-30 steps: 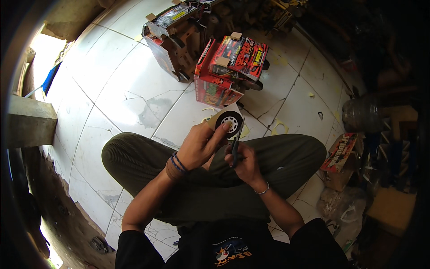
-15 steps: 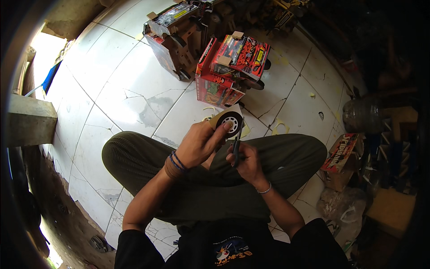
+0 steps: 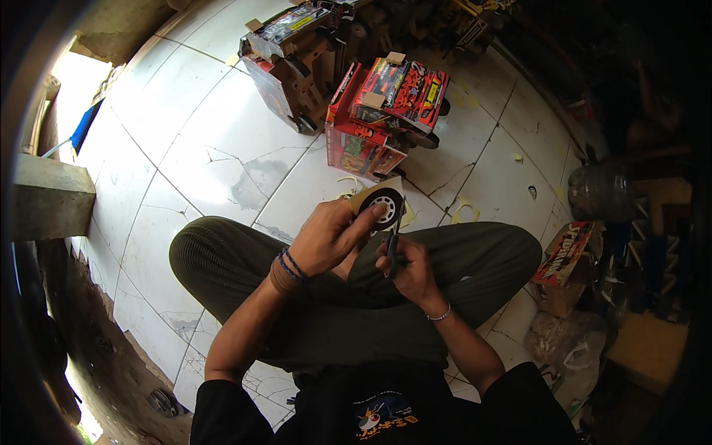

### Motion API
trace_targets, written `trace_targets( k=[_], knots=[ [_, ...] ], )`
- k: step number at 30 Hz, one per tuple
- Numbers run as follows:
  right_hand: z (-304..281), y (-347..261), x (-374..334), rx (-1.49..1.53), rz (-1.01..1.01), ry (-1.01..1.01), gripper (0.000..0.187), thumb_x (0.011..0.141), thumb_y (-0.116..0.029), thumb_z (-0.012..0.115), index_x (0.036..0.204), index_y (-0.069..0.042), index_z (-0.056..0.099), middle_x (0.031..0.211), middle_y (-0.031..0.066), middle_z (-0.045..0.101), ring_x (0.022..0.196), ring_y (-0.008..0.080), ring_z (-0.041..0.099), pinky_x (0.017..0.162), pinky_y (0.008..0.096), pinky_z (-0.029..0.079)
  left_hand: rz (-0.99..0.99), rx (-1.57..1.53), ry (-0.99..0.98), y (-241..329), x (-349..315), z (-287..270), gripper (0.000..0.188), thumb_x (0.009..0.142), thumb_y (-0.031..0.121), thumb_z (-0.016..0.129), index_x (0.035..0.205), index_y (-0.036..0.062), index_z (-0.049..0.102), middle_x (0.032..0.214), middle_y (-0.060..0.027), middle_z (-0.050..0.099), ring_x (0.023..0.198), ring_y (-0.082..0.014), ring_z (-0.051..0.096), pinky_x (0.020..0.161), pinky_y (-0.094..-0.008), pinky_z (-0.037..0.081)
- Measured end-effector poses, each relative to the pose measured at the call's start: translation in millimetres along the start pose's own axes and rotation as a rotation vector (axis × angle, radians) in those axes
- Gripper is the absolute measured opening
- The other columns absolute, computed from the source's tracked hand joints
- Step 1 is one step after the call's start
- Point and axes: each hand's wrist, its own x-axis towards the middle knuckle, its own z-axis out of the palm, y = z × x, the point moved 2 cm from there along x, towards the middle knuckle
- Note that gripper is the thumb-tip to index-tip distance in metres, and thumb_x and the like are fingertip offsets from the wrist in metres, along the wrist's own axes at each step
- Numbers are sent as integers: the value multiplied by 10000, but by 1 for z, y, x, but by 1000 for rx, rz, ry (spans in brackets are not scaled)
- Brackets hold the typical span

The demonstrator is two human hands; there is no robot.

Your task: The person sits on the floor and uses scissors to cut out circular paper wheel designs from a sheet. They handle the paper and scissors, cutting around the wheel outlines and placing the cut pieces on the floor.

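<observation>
Above my crossed legs, my left hand is closed on a piece of card printed with a black and white wheel. The thumb presses on the wheel's middle. My right hand is closed round the dark handles of a pair of scissors. Their blades point up and lie along the right edge of the printed wheel. A pale corner of card sticks out beyond the wheel at the top. How far the blades are apart is too small to tell.
Ahead on the cracked white tiles stands a red cardboard toy truck, with another cardboard truck behind it to the left. Yellowish offcuts lie scattered on the floor. At the right are a printed carton and a clear plastic bag.
Both hands stay almost in place. The card and the scissors have shifted only very slightly.
</observation>
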Motion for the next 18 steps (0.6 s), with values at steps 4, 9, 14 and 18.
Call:
trace_targets(
  k=[4,9,14,18],
  knots=[
    [0,0,0,-19,-38,13,183,904,-193,743,881,-21,686,825,28,690,640,105,571,583,272,425,0,16,-21,0,0,-1,335,1094,269,573,997,-35,673,710,-95,655,625,-199,628,606,-354,493],
    [-1,-2,1,-7,-37,4,198,879,-184,780,869,-18,672,830,28,667,636,104,534,577,281,418,-22,28,-50,1,-1,-4,318,1094,260,580,1055,-38,685,764,-87,676,680,-172,640,641,-335,507],
    [-1,-4,1,-5,-11,-8,455,942,-407,762,844,15,622,775,37,597,643,104,550,579,285,430,-22,57,-79,2,-1,-5,311,1090,256,589,1076,-38,690,788,-88,684,691,-167,644,651,-333,512],
    [-4,-4,1,-25,-22,-17,275,899,-233,782,852,-1,642,801,45,640,646,108,572,574,288,429,-30,18,-82,2,-1,-6,310,1090,253,589,1095,-40,692,805,-88,692,704,-157,647,661,-328,519]
  ],
)
